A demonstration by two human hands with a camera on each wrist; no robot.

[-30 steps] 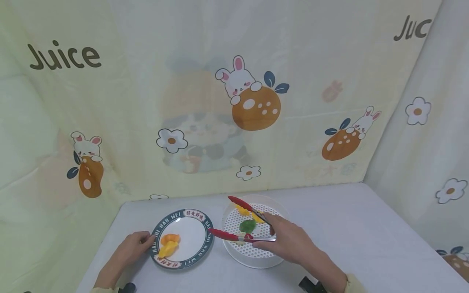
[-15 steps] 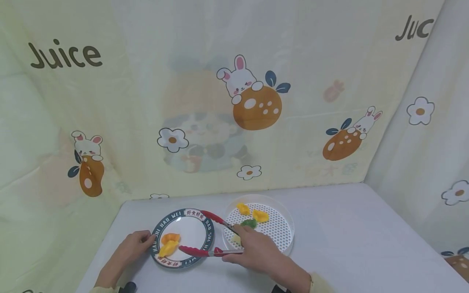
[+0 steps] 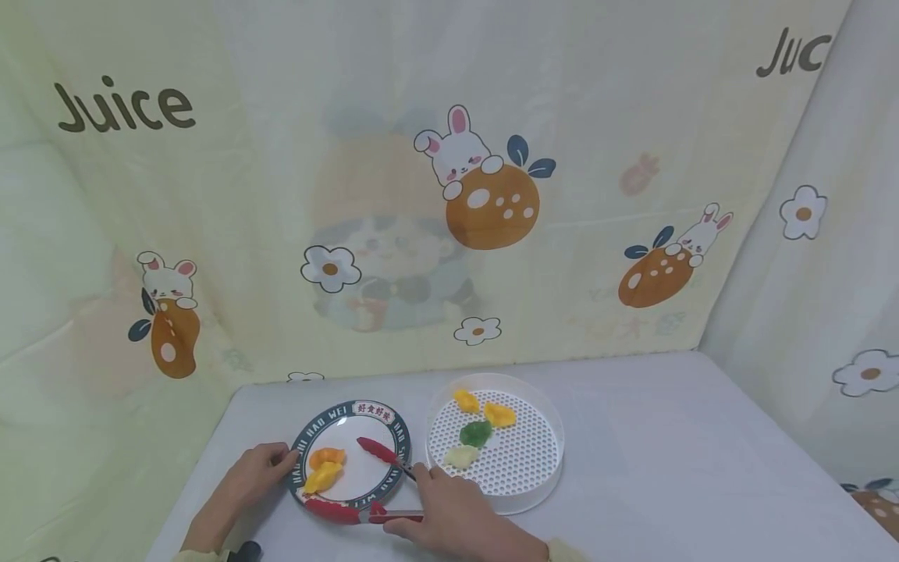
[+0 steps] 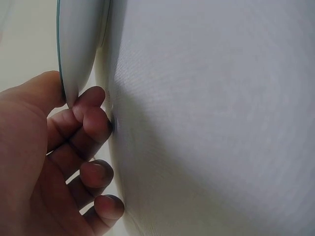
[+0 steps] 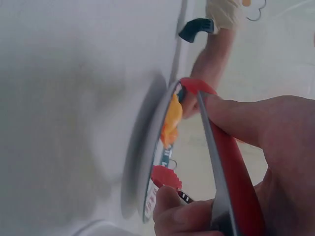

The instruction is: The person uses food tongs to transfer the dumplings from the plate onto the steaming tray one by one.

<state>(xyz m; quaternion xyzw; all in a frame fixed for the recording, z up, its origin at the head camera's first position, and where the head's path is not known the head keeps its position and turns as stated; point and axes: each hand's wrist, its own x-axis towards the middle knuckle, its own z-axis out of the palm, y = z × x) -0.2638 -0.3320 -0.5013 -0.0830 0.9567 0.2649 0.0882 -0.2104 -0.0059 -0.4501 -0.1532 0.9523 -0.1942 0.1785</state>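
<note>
My left hand [image 3: 254, 474] pinches the left rim of a white plate [image 3: 368, 464] with a dark blue lettered border; in the left wrist view its thumb [image 4: 49, 88] lies over the rim and a fingertip is under it. My right hand [image 3: 456, 511] grips metal tongs with red tips [image 3: 332, 512]. The tongs' arms are spread wide, with nothing pinched between them. One tip is over the plate's middle, the other near its front edge. On the plate's left part, an orange dumpling-shaped piece [image 3: 327, 457] touches a yellow one [image 3: 323, 478].
A round white perforated tray [image 3: 523, 460] stands right of the plate. In it lie two yellow dumpling-shaped pieces [image 3: 500, 414], a green one [image 3: 475, 433] and a pale one [image 3: 461, 457]. A printed curtain [image 3: 562, 328] hangs behind the white table [image 3: 653, 453].
My right hand has carried the spread tongs left and nearer to me, from above the perforated tray to the plate. The left hand and the dumpling-shaped pieces have stayed put.
</note>
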